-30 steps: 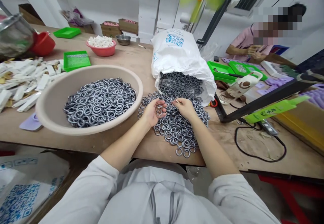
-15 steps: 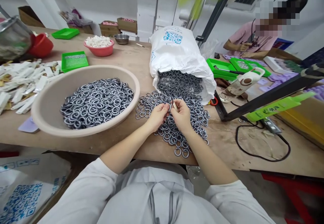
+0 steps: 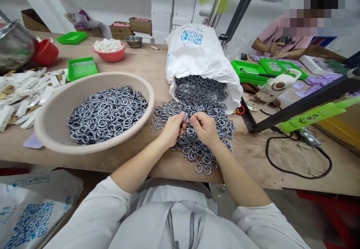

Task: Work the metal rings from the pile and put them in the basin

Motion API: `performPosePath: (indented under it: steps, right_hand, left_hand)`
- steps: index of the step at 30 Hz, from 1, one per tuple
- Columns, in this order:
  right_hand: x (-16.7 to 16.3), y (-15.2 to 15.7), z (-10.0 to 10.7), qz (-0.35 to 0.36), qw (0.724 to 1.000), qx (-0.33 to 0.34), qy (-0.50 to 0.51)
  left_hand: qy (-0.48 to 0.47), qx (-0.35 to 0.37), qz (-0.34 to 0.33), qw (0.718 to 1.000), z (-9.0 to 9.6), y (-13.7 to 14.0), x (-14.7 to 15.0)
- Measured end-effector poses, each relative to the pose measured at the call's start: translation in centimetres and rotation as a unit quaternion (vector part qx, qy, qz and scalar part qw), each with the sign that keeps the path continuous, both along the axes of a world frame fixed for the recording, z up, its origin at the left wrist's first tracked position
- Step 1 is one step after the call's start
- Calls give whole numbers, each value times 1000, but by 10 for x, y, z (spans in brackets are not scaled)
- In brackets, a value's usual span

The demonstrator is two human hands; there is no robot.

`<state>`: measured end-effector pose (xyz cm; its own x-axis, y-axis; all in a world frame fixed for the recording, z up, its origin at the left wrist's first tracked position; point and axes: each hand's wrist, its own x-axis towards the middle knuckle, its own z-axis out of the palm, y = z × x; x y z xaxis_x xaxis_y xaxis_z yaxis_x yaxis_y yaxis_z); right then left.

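Over a heap of loose grey rings my two hands are held close together, slightly apart. Between thumb and fingers, my left hand pinches one grey ring. My right hand is closed, thumb against curled fingers; whatever it holds is hidden. The heap spills from the mouth of a white sack lying on its side behind my hands. To the left stands a wide beige basin, partly filled with the same kind of rings.
White pieces are piled at the left. Green trays and a red bowl stand farther back. To the right are a dark metal frame, a bottle and a looped black cable. A person in pink sits beyond.
My hands have moved slightly apart, the right one shifting right. A small pale piece seen in the right fingers before no longer shows. The view has turned slightly.
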<state>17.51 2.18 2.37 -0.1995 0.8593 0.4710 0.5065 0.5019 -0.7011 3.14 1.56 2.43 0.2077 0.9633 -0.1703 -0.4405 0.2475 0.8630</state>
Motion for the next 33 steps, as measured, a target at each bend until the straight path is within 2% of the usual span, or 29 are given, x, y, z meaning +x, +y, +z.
performPosePath:
  steps: [2, 5, 17, 20, 22, 25, 28, 31, 33]
  right_hand:
    - [0, -5, 3, 6, 997, 28, -65]
    - [-2, -8, 4, 1, 994, 33, -108]
    - [0, -4, 1, 0, 993, 34, -109]
    - [14, 14, -4, -73, 994, -7, -78]
    - [24, 26, -8, -137, 987, -44, -65]
    - [24, 35, -11, -160, 977, -77, -118]
    - [7, 32, -11, -122, 955, -91, -255]
    - [-9, 30, -12, -95, 923, -105, -359]
    - [-11, 33, -14, -98, 920, -113, -362]
  left_hand:
    - [1, -8, 13, 1000, 1, 0, 0]
    - [0, -10, 20, 1000, 1, -1, 1]
    - [-7, 5, -11, 1000, -2, -3, 1]
    - [-12, 8, -75, 997, -2, -5, 0]
    - [-26, 12, -88, 996, 0, -4, -2]
    - [-43, 24, -12, 999, 3, 5, -10]
    - [-55, 24, 66, 996, 5, 17, -21]
    - [-65, -1, 95, 993, 6, 24, -28]
    - [-67, -27, 103, 992, 7, 26, -30]
